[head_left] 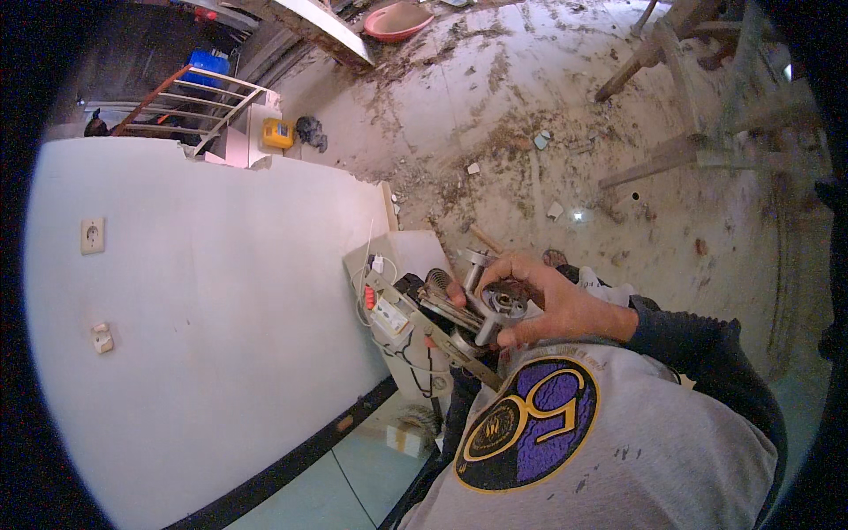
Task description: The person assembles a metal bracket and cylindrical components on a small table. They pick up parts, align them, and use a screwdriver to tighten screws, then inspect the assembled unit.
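Note:
My right hand (548, 300) reaches in from the right in a dark sleeve, its fingers and thumb curled round a metal machine part (505, 305). That part has a round hub and stubby cylindrical bars. Left of it, a fingertip (457, 294) shows behind a bar; whose hand it belongs to I cannot tell. Nothing else of my left hand can be made out. Close beside the part are a dark coil or ribbed piece (436, 281) and a long beige strip (442, 343) leaning at a slant. A white power socket block (389, 316) lies by the strip.
A white partition wall (194, 309) with a wall socket (93, 236) fills the left. Debris litters the floor beyond, with a pink basin (397, 21) at the far edge. Wooden trestle legs (649, 161) stand at right; a yellow container (278, 133) sits past the wall.

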{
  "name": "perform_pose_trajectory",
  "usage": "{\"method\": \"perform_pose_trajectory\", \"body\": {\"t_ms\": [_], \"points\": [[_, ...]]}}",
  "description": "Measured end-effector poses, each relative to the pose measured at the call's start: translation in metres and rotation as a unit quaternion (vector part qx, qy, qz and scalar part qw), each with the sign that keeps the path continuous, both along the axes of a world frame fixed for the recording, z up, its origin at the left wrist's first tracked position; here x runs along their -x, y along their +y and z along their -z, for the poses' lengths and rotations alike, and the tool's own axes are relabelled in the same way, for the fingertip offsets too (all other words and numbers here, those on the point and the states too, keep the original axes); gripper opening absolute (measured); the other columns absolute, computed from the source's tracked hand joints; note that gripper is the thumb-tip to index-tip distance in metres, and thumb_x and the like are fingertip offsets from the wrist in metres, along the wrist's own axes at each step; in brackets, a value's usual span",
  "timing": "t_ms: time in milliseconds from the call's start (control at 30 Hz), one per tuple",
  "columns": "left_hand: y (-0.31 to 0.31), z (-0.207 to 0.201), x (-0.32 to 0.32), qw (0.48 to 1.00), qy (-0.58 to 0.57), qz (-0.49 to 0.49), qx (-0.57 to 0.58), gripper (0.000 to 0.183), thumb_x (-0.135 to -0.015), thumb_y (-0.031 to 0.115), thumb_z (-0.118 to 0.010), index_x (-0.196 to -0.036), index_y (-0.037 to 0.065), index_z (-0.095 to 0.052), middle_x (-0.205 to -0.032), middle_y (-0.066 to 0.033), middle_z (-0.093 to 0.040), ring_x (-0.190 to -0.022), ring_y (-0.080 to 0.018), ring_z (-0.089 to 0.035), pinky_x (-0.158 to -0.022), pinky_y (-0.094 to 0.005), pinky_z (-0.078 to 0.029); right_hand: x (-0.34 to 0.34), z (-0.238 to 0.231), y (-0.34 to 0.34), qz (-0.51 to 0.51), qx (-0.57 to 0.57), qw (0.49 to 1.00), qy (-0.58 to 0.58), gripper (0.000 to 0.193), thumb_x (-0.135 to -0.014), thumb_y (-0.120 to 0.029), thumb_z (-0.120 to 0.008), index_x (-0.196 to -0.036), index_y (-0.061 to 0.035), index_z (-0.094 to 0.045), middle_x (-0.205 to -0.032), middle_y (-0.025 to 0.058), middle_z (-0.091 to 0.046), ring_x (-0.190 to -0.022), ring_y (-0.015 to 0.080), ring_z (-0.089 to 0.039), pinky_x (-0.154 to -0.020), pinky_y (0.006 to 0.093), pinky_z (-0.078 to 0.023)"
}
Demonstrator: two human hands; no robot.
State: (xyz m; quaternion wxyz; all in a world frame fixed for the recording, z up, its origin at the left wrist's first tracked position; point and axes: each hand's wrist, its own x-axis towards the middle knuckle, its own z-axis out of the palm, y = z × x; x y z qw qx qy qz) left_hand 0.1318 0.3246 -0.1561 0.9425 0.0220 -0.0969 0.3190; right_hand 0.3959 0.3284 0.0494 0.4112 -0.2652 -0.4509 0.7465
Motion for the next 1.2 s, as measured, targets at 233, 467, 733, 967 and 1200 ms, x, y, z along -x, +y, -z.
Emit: {"method": "perform_pose_trajectory", "body": {"t_ms": [233,467,733,967,1200], "points": [[0.007,-0.046,-0.025,0.987,-0.067,-0.074,-0.123,0.064,-0.082,0.029,-0.079,-0.132,0.007,-0.047,-0.138,-0.0244,-0.042,-0.109,-0.0392,-0.058,-0.081,-0.0538,-0.052,-0.010,-0.001,-0.004,-0.006,-0.074,0.997,-0.006,0.061,-0.076,-0.012,-0.087,-0.126,-0.0069,-0.053,-0.123,0.0067,-0.054,-0.119,0.0194,-0.055,-0.104,0.0364,-0.042],[0.022,-0.076,-0.050,0.967,-0.133,-0.096,-0.193,0.074,-0.082,0.029,-0.083,-0.139,0.012,-0.040,-0.153,-0.0181,-0.027,-0.112,-0.0383,-0.056,-0.083,-0.0515,-0.050,-0.036,-0.009,-0.016,0.045,-0.046,0.992,0.112,0.062,-0.079,-0.020,-0.085,-0.125,-0.0076,-0.046,-0.107,0.0124,-0.061,-0.099,0.0261,-0.065,-0.090,0.0397,-0.052],[0.021,-0.086,-0.070,0.955,-0.107,-0.162,-0.223,0.071,-0.079,0.045,-0.080,-0.135,0.018,-0.047,-0.134,-0.0151,-0.049,-0.095,-0.0278,-0.064,-0.075,-0.0452,-0.054,-0.043,0.030,0.012,0.136,0.215,0.955,0.153,0.040,-0.087,-0.016,-0.074,-0.118,-0.0065,-0.050,-0.100,0.0141,-0.065,-0.082,0.0226,-0.067,-0.077,0.0374,-0.059],[0.032,-0.098,-0.093,0.955,-0.149,-0.118,-0.228,0.062,-0.083,0.043,-0.077,-0.131,0.015,-0.049,-0.129,-0.0227,-0.054,-0.092,-0.0310,-0.065,-0.074,-0.0499,-0.055,-0.019,0.064,0.028,0.087,0.154,0.979,0.103,0.033,-0.083,-0.015,-0.081,-0.109,-0.0110,-0.061,-0.120,0.0076,-0.068,-0.098,0.0152,-0.066,-0.086,0.0311,-0.055],[0.025,-0.106,-0.080,0.974,-0.075,-0.094,-0.192,0.048,-0.093,0.037,-0.067,-0.129,0.012,-0.048,-0.123,-0.0253,-0.051,-0.088,-0.0367,-0.064,-0.072,-0.0517,-0.055,-0.012,0.068,0.022,0.065,0.191,0.962,0.182,0.034,-0.084,-0.009,-0.077,-0.111,-0.0096,-0.057,-0.133,0.0172,-0.060,-0.091,0.0158,-0.067,-0.076,0.0290,-0.056]]}}
